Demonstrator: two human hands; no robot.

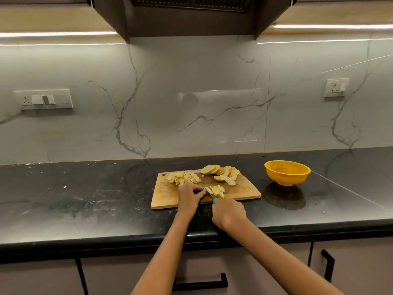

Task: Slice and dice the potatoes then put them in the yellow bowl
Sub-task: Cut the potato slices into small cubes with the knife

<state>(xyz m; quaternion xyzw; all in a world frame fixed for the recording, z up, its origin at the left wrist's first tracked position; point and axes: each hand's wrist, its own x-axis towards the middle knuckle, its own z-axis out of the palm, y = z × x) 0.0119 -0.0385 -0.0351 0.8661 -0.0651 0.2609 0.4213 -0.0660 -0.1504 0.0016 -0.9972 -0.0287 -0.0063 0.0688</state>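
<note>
Head: R hand (229, 213) fisted, apparently on knife (211, 196)

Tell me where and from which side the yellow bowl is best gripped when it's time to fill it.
Probably at the rim of the yellow bowl, on its left, board-facing side. It stands upright and apparently empty on a narrow foot, so the wide flared lip is the easiest hold. The right hand grips the knife, the left hand holds potato.

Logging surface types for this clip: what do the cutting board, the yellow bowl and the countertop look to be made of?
Cutting board: wood, matte, with brown grain and worn patches. Yellow bowl: probably plastic, with an even colour and soft sheen. Countertop: dark polished stone, likely granite, since it reflects the bowl.
</note>
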